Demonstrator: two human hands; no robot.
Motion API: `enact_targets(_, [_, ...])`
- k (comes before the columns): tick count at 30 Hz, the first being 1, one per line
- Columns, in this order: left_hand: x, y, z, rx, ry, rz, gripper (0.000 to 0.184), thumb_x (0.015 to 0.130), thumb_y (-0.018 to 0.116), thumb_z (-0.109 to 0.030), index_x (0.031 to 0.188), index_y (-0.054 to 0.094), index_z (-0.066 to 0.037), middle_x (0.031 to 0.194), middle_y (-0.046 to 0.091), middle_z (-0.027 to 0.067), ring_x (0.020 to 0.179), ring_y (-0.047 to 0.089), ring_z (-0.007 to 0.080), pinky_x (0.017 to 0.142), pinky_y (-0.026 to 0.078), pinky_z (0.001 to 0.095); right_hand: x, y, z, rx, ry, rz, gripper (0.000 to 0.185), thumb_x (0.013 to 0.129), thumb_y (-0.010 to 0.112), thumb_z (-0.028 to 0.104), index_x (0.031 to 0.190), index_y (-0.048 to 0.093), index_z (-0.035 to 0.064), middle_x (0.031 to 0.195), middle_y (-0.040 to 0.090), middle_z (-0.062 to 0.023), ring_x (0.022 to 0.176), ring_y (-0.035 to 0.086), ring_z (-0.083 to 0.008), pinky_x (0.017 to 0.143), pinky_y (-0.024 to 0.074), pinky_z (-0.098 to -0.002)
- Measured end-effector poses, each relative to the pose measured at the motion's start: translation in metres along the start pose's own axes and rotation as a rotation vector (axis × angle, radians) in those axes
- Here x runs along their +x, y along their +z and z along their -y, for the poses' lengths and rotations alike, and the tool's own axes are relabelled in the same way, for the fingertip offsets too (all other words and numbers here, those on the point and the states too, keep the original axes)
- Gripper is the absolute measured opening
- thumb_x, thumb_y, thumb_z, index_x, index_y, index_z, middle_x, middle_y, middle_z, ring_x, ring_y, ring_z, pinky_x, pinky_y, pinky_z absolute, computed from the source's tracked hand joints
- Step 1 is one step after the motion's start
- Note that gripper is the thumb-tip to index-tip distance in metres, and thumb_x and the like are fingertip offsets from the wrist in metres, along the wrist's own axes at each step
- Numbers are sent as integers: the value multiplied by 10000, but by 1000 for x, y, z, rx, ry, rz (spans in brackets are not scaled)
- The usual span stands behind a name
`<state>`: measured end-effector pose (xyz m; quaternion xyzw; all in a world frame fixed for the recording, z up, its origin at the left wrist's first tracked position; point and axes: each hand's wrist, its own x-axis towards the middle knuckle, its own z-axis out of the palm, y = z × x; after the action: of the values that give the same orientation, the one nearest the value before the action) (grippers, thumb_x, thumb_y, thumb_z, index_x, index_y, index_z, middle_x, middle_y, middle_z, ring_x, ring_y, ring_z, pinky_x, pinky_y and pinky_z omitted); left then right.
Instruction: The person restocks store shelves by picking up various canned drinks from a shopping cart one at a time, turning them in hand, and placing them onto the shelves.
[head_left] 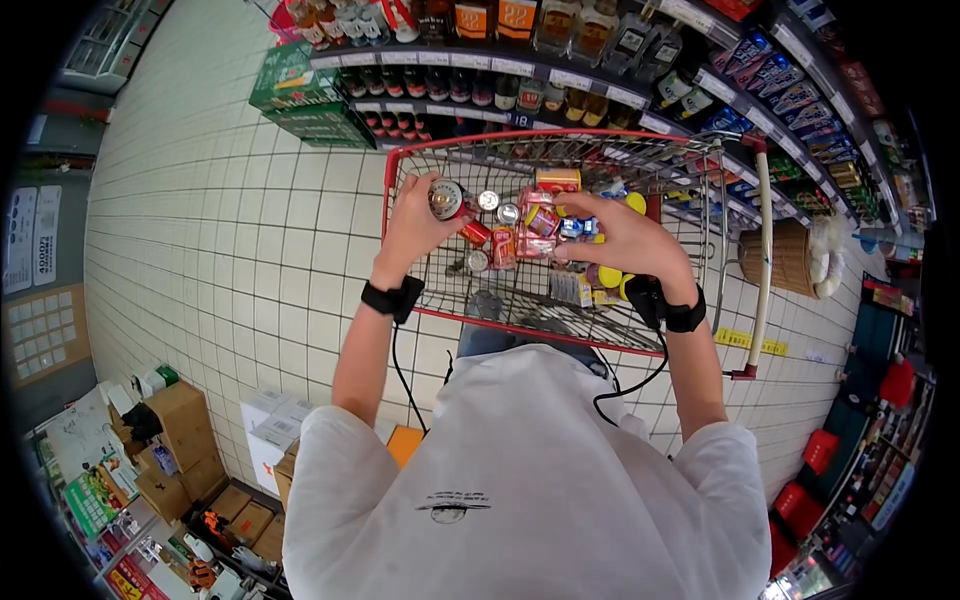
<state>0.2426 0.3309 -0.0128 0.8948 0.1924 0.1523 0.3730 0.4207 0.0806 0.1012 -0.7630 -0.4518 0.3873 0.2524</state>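
Observation:
My left hand [412, 228] is closed around a can [446, 199] with a round silver top, at the left end of a wire shopping cart [398, 160] with a red rim. Above the goods in the cart's middle, my right hand [632, 238] has its thumb and fingers spread. Its fingertips are nearest to pink-and-clear packs [537, 246] and small blue-and-white packs [577, 229]; whether they touch is unclear. Between my hands stand several cans, among them a red-and-orange can [502, 247]. A dark band with a cable circles each wrist.
Beyond the cart runs a shelf [470, 62] of bottles, with green cartons [300, 95] at its left end. A wicker basket [778, 258] stands right of the cart's handle [764, 240]. Cardboard boxes [188, 430] are stacked at the lower left on the tiled floor [250, 240].

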Motion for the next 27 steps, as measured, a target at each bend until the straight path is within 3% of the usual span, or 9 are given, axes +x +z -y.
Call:
enact_targets(3, [1,48,94,73,-119,188,714,601,876,-233,1173,554,50,1115,575,208,1002,610,389,877,519,409,6,21,-16,85,55,46,644,845,755,357,1361,522,50,1289,612,-176,1205,588,-298,991,470,-371])
enact_targets(5, [-3,78,141,110,-391,556,819,558,878,-291,1202,525,72,1178,549,230,989,631,406,863,544,408,7,25,-11,197,94,63,589,867,734,346,1341,536,60,1232,637,-174,1139,618,-289,940,494,-368])
enact_targets(9, [-8,123,175,179,-698,885,299,513,817,-265,546,633,-32,662,702,107,632,696,197,616,578,294,7,43,-30,245,227,-71,573,871,738,308,1337,537,42,1210,647,-165,1112,623,-270,950,488,-365])
enact_targets(12, [-32,170,230,173,-888,941,369,513,836,-282,666,663,6,707,664,81,558,626,166,486,555,323,5,54,-34,232,318,-99,498,874,741,235,1303,565,53,1179,660,-116,1110,620,-233,941,485,-348])
enact_targets(14, [-40,190,243,266,-928,998,300,445,804,-280,545,605,-80,597,658,63,586,653,143,555,534,275,3,62,-33,280,342,-122,467,888,726,244,1276,572,35,1172,659,-112,1104,618,-235,960,479,-355])
enact_targets(15, [-45,194,249,250,-901,1018,335,451,812,-307,575,614,-68,522,618,43,513,615,143,633,539,275,4,66,-38,288,360,-112,471,888,725,250,1277,572,33,1182,658,-115,1111,618,-238,965,477,-358])
enact_targets(18, [-62,219,268,498,-842,1062,680,576,728,-211,1111,486,132,1072,607,228,1064,602,282,941,491,322,5,78,-43,298,426,-108,480,890,724,259,1282,570,28,1195,658,-125,1120,622,-244,970,476,-360])
enact_targets(20, [-67,223,262,535,-985,964,842,634,733,-199,1280,300,124,1301,406,290,1277,431,377,992,480,347,9,85,-44,299,464,-122,486,891,722,261,1286,568,24,1198,659,-131,1122,625,-247,970,476,-359])
enact_targets(27, [-75,229,248,534,-947,972,861,721,739,-285,1321,246,87,1341,334,256,1245,386,407,1003,446,516,16,96,-50,242,478,-159,484,904,675,342,1260,574,30,1140,665,-212,1055,646,-360,886,506,-394])
